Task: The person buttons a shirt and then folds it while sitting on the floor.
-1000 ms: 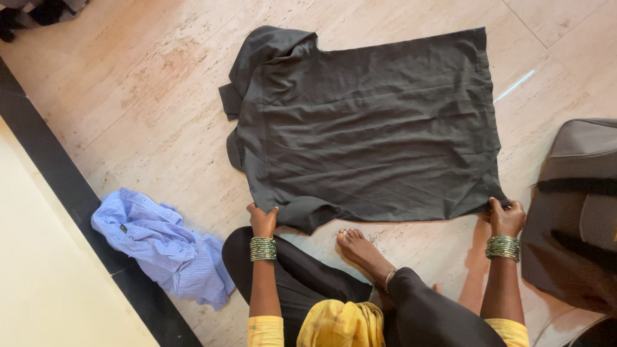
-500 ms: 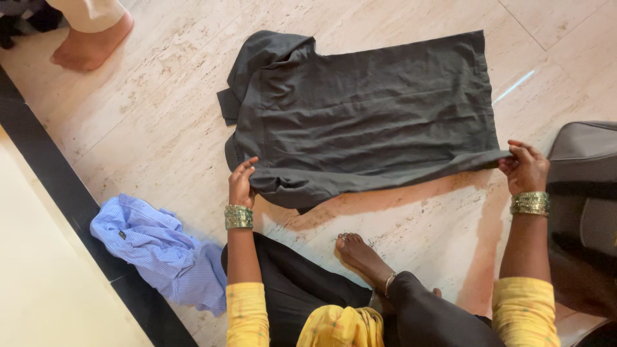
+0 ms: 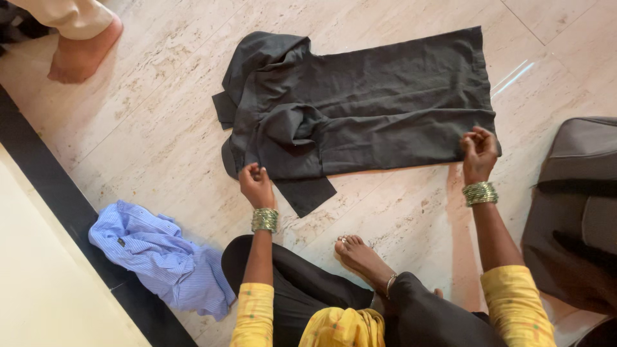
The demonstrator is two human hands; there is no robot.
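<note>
Shirt (image 3: 385,103), dark grey, is spread on the pale stone floor (image 3: 160,128), with its near long edge folded over onto the body, so that a narrower band is formed. The collar end lies to the left, bunched, and one sleeve sticks out toward the person's knee. The left hand (image 3: 256,184) is closed on the folded cloth just beside that sleeve; its fingers are curled in, and the fabric is pinched under them. The right hand (image 3: 479,149) is set at the hem corner on the opposite end, fingers bent tight around the edge of the fold. Green bangles are worn on both wrists.

A crumpled blue striped shirt (image 3: 160,254) lies near the left, well apart from the dark one, at a black border strip (image 3: 58,193) in the floor. A small dark tag is seen on it; nothing on it can be made out. A grey bag (image 3: 578,205) rests at the right, near the right arm. Another person's bare foot (image 3: 80,54) is seen at the upper left corner.
</note>
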